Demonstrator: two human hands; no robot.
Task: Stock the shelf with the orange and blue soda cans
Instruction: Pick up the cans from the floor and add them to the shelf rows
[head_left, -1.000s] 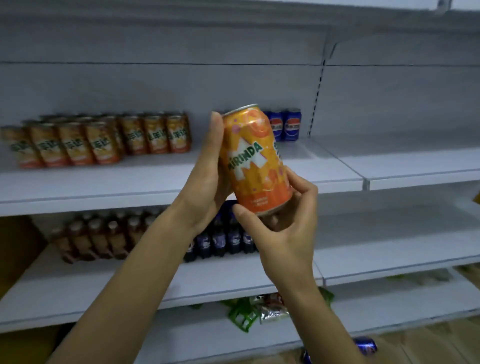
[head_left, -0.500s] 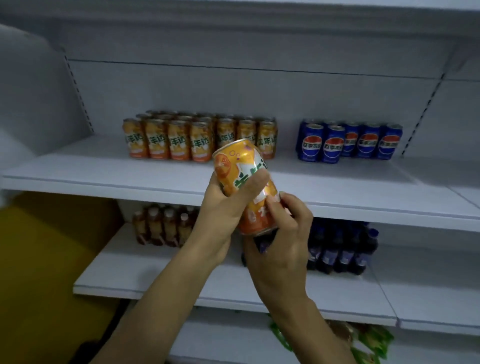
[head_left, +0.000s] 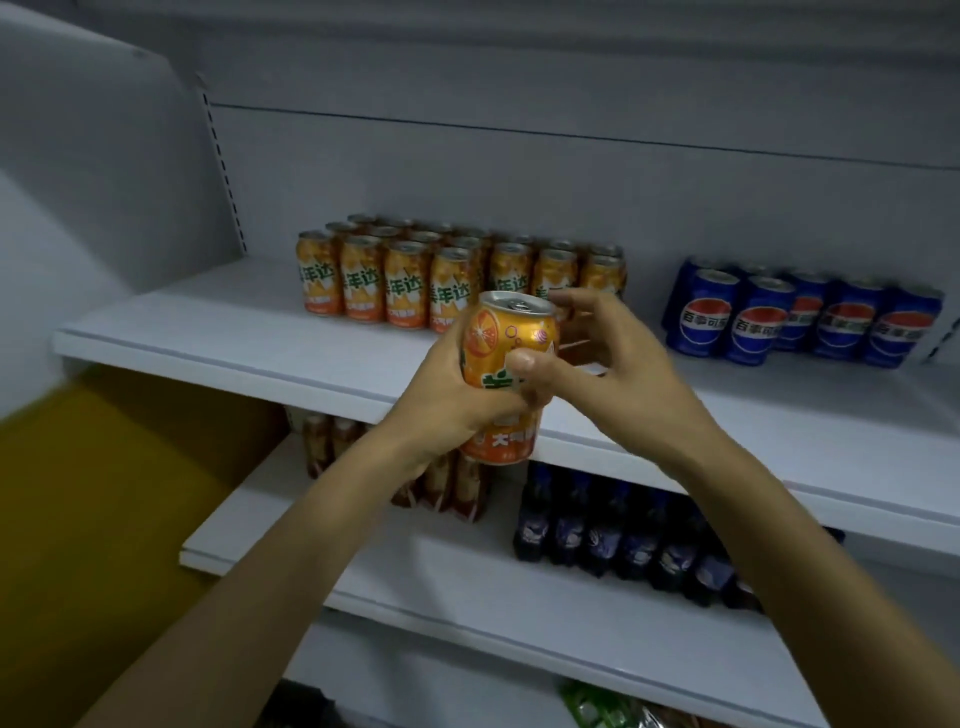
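Observation:
I hold one orange soda can (head_left: 511, 332) upright in front of the top shelf (head_left: 249, 332). My left hand (head_left: 452, 405) grips it round the lower half. My right hand (head_left: 608, 364) has its thumb on the can's front and its fingers curled round behind the upper right side. On the shelf behind stands a block of orange cans (head_left: 400, 286), several rows deep. A group of blue cans (head_left: 800, 322) stands to the right, with a gap of bare shelf between the two groups.
The shelf below carries brown bottles (head_left: 332, 441) on the left and dark blue bottles (head_left: 623, 540) on the right. A yellow surface (head_left: 104, 493) fills the lower left. Green packets (head_left: 597, 701) lie on the bottom shelf. A white side panel (head_left: 104, 182) closes the left end.
The view has swung left and closer to the cans on the shelf. My right hand has moved from the can's base up to its upper side. The can now stands upright.

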